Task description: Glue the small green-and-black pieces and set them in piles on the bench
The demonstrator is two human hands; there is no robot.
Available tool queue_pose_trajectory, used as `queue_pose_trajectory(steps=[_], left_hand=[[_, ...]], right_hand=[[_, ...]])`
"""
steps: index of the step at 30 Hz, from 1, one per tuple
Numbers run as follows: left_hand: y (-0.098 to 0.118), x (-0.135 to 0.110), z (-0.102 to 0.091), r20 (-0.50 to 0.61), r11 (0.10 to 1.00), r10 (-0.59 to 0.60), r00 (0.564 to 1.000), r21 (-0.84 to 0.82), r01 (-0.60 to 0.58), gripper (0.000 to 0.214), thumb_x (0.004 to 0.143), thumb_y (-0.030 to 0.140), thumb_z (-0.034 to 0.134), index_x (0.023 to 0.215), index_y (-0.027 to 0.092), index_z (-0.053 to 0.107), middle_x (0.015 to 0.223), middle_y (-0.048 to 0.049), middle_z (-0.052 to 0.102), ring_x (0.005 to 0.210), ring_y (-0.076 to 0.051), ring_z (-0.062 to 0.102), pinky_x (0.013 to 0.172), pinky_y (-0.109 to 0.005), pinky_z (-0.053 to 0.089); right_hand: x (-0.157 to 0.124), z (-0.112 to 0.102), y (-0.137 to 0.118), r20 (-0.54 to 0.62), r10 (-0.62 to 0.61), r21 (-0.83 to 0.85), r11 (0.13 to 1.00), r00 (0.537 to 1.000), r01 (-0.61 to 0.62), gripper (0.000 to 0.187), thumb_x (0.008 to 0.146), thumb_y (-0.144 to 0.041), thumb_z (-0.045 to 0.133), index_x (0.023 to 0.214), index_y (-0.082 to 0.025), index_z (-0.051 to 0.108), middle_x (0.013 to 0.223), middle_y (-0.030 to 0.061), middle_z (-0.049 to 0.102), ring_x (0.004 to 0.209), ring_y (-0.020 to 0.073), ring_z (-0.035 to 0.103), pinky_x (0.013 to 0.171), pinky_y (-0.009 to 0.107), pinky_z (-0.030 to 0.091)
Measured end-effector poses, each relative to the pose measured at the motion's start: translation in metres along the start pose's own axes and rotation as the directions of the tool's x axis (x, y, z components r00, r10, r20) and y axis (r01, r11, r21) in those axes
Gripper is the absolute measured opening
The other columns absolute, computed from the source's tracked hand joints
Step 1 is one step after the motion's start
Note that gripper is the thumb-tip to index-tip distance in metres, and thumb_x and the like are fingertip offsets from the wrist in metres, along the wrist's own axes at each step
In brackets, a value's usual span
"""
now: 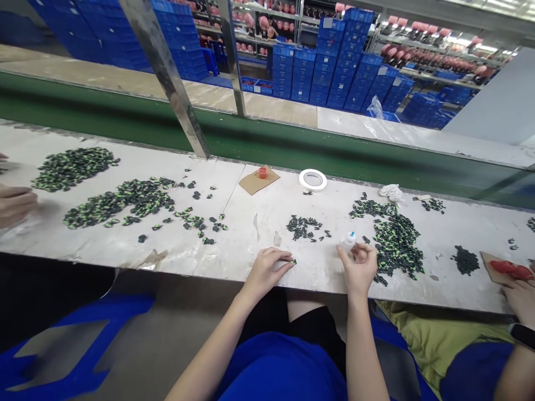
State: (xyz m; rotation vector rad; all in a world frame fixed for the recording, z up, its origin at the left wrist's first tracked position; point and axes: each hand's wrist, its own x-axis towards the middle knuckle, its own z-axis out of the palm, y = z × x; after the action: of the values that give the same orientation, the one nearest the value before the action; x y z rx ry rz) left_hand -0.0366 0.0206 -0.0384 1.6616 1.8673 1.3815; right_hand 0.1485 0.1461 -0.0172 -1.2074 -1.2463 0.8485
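My left hand (267, 271) is closed in a pinch on a small black-and-green part (294, 262), just above the worktable (234, 256). In my right hand (360, 268) is a small white bottle (348, 240) with a blue tip, gripped between thumb and fingers. Ahead of and between my hands lies a loose scatter of small black parts (304, 227). Close to the right of my right hand spreads a big pile of black-and-green parts (397, 242).
Left along the table are more piles of black-and-green parts (121, 200). A red cup (263, 172) stands on cardboard (251, 185), beside a white tape roll (312, 180). Crumpled tissue (391, 192) lies farther right. Co-workers' hands (522, 298) show at both sides. A metal post (175, 94) rises behind.
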Motion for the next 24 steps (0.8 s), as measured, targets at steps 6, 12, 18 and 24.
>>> queue_pose_trajectory(steps=[6,12,18,24], left_hand=[[0.001,0.000,-0.001,0.019,0.999,0.033,0.999,0.008,-0.033,0.011,0.084,0.028,0.064,0.093,0.022,0.068,0.085,-0.0046,0.073,0.089,-0.022,0.064,0.082,-0.039,0.050],[-0.002,0.001,0.000,-0.013,0.993,0.117,0.993,0.023,-0.117,0.013,0.085,0.028,0.063,0.094,0.023,0.070,0.094,-0.0067,0.072,0.095,-0.024,0.059,0.083,-0.042,0.052],[-0.005,-0.001,0.005,-0.046,0.989,0.145,0.988,0.045,-0.143,0.012,0.087,0.025,0.060,0.091,0.024,0.071,0.096,-0.0067,0.070,0.096,-0.024,0.058,0.085,-0.044,0.051],[-0.005,-0.002,0.005,-0.008,0.989,0.143,0.990,0.036,-0.143,0.009,0.087,0.024,0.060,0.087,0.023,0.069,0.096,-0.0048,0.071,0.097,-0.024,0.058,0.087,-0.044,0.048]], right_hand=[[-0.002,0.001,-0.005,-0.041,-0.144,-0.175,0.975,0.989,0.135,0.060,0.056,-0.041,0.081,0.101,-0.018,0.049,0.097,0.0090,0.065,0.087,0.0219,0.063,0.080,0.040,0.051],[-0.036,0.025,-0.013,0.292,-0.503,-0.344,0.739,0.814,0.580,0.015,0.090,-0.024,0.052,0.093,-0.019,0.066,0.088,0.0087,0.063,0.085,0.0205,0.060,0.080,0.037,0.050],[-0.032,0.054,-0.004,0.540,-0.196,-0.544,0.660,0.818,0.518,0.027,0.089,-0.011,0.045,0.100,-0.019,0.069,0.092,0.0108,0.061,0.087,0.0236,0.057,0.078,0.037,0.049],[-0.032,0.049,-0.008,0.546,-0.126,-0.622,0.601,0.828,0.502,0.017,0.088,-0.010,0.049,0.083,-0.019,0.064,0.083,0.0092,0.060,0.082,0.0245,0.056,0.068,0.033,0.046]])
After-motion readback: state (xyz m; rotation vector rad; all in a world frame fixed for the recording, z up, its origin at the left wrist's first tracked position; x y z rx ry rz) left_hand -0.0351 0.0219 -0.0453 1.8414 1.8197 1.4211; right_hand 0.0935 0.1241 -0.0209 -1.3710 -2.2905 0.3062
